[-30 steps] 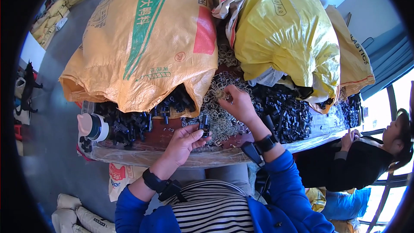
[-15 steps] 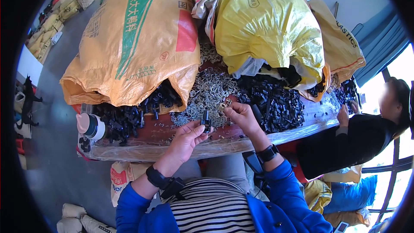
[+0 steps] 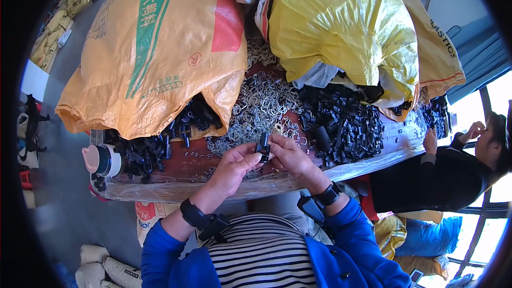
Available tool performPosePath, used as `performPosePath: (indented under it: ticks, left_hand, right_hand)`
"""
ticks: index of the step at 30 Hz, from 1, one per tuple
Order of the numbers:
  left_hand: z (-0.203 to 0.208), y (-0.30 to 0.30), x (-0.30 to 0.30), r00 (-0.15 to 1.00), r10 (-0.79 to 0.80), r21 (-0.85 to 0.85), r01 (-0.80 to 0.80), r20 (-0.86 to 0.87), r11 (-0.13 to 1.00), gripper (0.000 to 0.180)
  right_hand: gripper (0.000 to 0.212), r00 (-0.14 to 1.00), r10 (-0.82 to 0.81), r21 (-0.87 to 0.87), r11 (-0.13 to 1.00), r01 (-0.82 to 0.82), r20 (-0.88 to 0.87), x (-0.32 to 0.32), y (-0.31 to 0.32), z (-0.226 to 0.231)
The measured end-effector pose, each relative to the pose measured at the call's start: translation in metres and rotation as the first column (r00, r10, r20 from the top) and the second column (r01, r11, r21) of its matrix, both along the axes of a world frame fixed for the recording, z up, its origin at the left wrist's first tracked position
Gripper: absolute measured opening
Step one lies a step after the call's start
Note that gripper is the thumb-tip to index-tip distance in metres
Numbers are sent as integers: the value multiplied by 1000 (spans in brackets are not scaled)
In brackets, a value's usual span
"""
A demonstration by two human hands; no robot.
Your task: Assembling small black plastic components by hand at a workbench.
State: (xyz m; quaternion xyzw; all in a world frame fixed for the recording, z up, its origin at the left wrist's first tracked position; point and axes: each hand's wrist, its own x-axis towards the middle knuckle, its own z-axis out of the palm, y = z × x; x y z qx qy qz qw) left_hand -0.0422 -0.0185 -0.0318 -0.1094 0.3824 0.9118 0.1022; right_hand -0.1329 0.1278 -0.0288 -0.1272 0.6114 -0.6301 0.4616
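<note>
Over the near part of the table my left hand pinches a small black plastic part upright between thumb and fingers. My right hand closes on the same part from the right, fingertips meeting those of the left. Whether a small metal ring is also between the right fingers cannot be made out. Just beyond the hands lies a heap of metal rings. To its right spreads a pile of black plastic pieces, and more black parts lie to the left.
An orange woven sack and a yellow sack stand behind the piles, spilling black parts. A cup with a pink lid stands at the left table corner. Plastic film wraps the table edge. At right, a person in black sits at the table.
My right hand has moved in from the metal rings to the black part in my left hand. The view has shifted slightly. The person at right has raised one hand.
</note>
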Motion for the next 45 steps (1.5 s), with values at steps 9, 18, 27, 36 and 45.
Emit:
performPosePath:
  ticks: [9,18,27,36,45]
  left_hand:
    - [12,-3,2,998,66,62,-66,3,996,24]
    - [29,7,18,998,57,139,-53,-28,989,23]
    - [33,9,28,1000,12,76,-13,21,997,22]
    - [22,5,21,990,-40,97,27,137,995,23]
    - [17,3,17,979,-42,94,24,199,995,21]
  right_hand:
    - [20,990,-118,-226,965,133,80,16,0,6]
    - [19,811,-212,-243,966,90,-545,42,15,17]
    - [20,849,-242,-275,954,120,-470,46,27,39]
    - [16,884,-122,-135,989,68,-451,42,10,37]
    - [15,932,-186,-142,979,148,-310,39,3,35]
